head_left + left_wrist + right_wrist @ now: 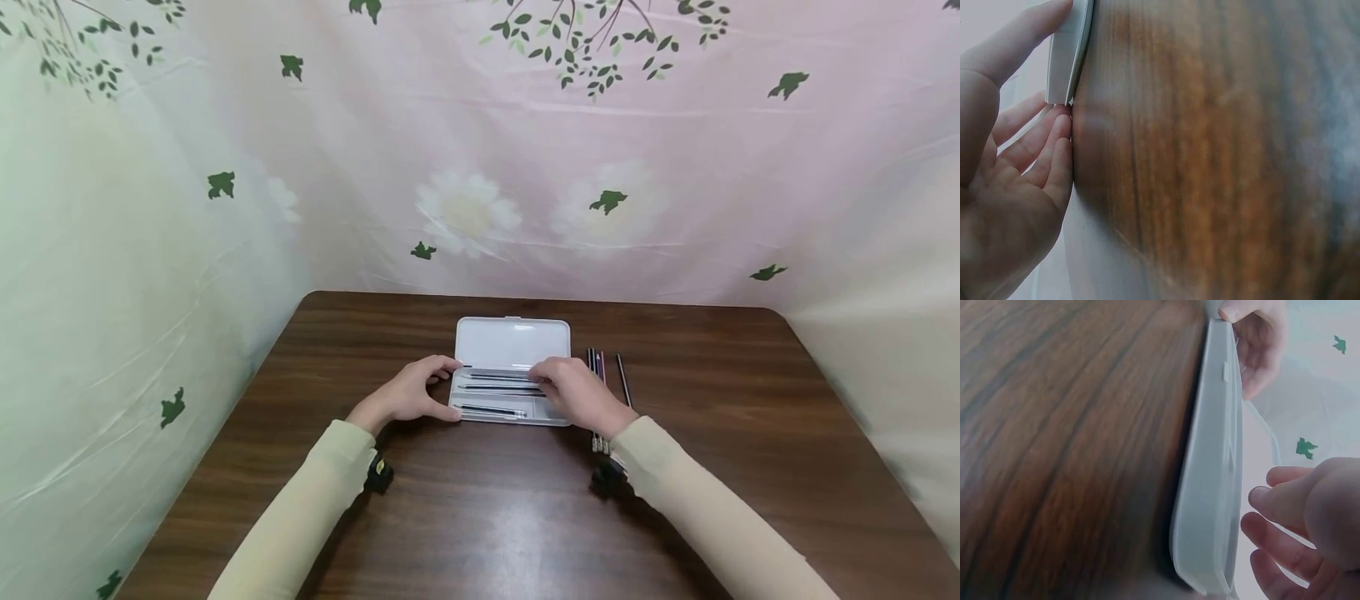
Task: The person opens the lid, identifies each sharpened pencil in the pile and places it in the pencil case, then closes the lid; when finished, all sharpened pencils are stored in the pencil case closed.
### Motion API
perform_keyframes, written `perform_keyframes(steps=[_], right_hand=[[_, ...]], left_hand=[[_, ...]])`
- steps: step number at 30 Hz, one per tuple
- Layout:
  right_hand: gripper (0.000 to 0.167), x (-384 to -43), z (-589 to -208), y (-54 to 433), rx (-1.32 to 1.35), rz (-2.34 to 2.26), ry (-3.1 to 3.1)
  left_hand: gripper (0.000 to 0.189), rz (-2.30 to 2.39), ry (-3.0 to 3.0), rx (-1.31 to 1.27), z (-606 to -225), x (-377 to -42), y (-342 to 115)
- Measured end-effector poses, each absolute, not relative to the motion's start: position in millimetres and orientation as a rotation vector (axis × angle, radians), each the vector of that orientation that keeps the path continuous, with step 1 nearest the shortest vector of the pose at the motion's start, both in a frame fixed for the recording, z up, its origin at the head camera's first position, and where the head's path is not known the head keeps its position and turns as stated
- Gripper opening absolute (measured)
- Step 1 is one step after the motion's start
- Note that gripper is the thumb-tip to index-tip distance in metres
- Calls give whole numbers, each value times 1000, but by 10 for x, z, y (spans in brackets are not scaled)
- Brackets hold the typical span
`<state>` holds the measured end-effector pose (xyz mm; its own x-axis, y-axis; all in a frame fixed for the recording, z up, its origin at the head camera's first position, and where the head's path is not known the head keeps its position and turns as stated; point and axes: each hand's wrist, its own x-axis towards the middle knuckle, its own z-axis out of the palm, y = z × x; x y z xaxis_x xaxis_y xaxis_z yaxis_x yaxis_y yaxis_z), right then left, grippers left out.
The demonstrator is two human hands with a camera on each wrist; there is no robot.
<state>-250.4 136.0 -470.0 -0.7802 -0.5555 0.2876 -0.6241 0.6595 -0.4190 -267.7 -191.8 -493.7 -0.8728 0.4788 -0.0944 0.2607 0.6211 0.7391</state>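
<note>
A white pencil case [478, 418] lies on the table with its lid [513, 343] raised at the back. Several dark pencils [491, 410] lie lengthwise inside it. My left hand [408, 389] holds the case's left end, thumb at the front corner and fingers at the back, as the left wrist view also shows. Over the right part of the case is my right hand [577, 392], its fingertips close to the pencil ends. In the right wrist view those fingers [1279, 547] are loosely bent and apart, with no pencil visible between them. The hand hides part of the case's right side.
Several pencils [592, 360] lie upright in view just right of the case, partly under my right forearm. Another dark pencil [623, 379] lies apart, further right. The brown wooden table [495, 517] meets a patterned cloth [360, 192] behind and at both sides.
</note>
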Motion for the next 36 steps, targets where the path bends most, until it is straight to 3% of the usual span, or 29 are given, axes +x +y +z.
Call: perform_keyframes(steps=[27, 36], right_hand=[[21, -2323, -4643, 2222, 694, 736, -2760], [22, -2256, -4692, 2311, 634, 770, -2873]], left_hand=[[82, 1085, 2559, 604, -4888, -2686, -1922], [81, 1102, 2556, 619, -4912, -2676, -1923]])
